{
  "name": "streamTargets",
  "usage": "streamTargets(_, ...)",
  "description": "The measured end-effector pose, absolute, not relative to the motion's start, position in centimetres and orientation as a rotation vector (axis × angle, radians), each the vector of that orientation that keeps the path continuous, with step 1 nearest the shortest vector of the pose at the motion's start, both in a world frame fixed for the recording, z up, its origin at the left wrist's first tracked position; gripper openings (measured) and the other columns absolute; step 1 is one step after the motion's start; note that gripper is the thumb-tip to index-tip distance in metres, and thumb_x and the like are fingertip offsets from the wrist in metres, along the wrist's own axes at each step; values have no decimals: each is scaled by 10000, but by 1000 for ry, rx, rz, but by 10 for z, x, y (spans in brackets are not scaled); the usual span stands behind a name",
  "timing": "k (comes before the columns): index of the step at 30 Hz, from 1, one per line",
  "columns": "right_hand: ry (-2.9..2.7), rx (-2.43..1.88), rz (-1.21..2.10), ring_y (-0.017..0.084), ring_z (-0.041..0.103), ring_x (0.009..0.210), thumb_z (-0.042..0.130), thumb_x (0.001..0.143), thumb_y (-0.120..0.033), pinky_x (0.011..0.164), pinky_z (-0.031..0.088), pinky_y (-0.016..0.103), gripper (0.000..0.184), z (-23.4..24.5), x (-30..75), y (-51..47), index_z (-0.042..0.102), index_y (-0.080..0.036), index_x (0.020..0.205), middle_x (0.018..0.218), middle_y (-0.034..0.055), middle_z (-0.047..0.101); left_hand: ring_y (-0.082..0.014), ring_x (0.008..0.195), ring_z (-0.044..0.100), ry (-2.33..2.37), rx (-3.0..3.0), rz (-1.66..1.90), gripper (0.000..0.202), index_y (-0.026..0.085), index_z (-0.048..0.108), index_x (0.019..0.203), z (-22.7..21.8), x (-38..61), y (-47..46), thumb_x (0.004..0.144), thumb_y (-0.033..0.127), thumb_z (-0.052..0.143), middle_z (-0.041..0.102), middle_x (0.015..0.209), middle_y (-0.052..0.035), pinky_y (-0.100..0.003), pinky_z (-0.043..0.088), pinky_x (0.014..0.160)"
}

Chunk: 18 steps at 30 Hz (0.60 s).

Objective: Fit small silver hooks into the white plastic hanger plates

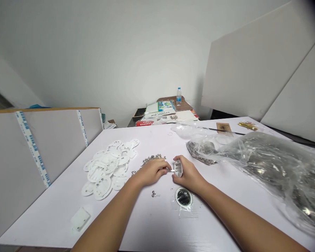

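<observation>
Beyond the right hand [189, 175], half-legible packaging [161, 107]

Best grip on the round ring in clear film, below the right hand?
Pinch the white rim of the ring from above, coming in from the near side, away from the right hand. It lies flat on clear film, so getting under it looks awkward; the rim is the likeliest hold.
</observation>
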State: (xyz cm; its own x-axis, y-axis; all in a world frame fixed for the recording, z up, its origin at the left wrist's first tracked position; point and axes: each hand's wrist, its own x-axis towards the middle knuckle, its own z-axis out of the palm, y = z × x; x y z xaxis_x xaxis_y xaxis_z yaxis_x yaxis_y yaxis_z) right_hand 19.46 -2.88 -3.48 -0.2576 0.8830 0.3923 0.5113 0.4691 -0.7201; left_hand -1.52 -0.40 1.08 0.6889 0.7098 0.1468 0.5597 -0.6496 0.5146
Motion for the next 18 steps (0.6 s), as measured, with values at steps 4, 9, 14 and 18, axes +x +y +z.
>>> streamTargets(4,-1939,-1186,594,217,575,884,661,697,-189,760,471,339,469,-34,193,-30,441,-208,1111,1015,50,584,-173,861,583,976,2541,431,245,276,708,1043,7,-14,-3,934,257,490,639,918,-30,-278,412,795)
streamTargets(9,-1950,-1183,582,216,578,868,643,717,-194,733,466,332,429,-34,193,-30,448,-209,1099,1008,52,584,-168,835,600,983,2574,413,258,298,731,1015,4,-13,-3,937,266,487,649,895,-25,-276,412,787)
streamTargets(14,-1951,-1164,565,211,577,851,629,714,-187,719,464,325,414,-36,192,-29,458,-208,1090,1001,51,587,-170,820,603,1001,2567,441,248,297,739,984,4,-11,-5,928,259,501,655,890,-25,-279,410,763)
streamTargets(18,-1951,-1165,565,200,571,820,627,711,-188,703,460,317,409,-37,192,-29,459,-210,1084,996,49,585,-167,787,596,1019,2581,428,248,293,739,971,4,-10,-5,927,253,498,648,867,-23,-277,401,723)
